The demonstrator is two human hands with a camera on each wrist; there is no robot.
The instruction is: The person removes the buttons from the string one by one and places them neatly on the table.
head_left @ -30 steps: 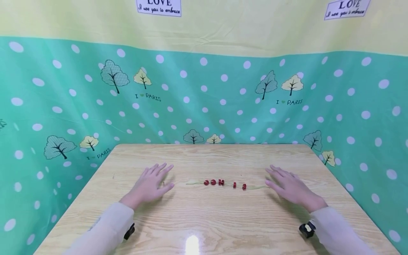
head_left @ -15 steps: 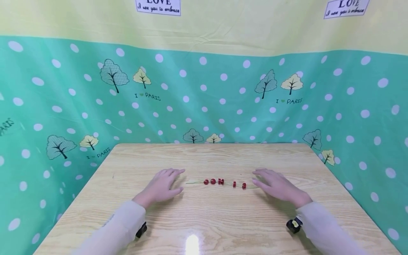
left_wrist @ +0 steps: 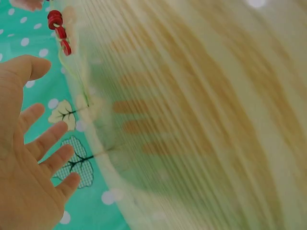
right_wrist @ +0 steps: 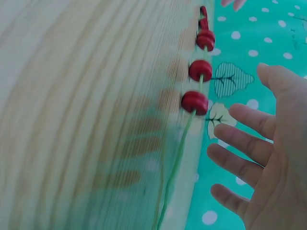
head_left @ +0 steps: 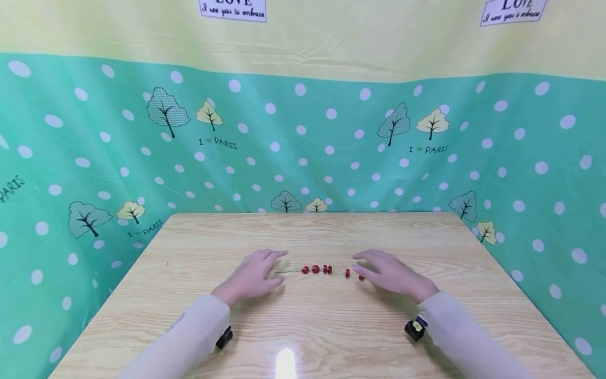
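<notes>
White glare [head_left: 285, 363] marks the near side of the wood-grained surface [head_left: 341, 337]. The left hand [head_left: 252, 276] and right hand [head_left: 393, 272] hover, fingers loosely spread; red beads [head_left: 315, 269] on a green cord [right_wrist: 178, 155] lie mostly between. Behind hangs polka-dotted fabric [head_left: 312, 158].

Small glossy red beads [head_left: 315, 269] — six, thick and round — strung on thin pale-green cord [right_wrist: 176, 163], laid nearly straight across surface [head_left: 303, 316]. Two middle beads side by side, others spaced apart. Left grip [head_left: 251, 275] near cord's left end; right grip [head_left: 394, 273] partly hides rightmost bead — head view.
</notes>
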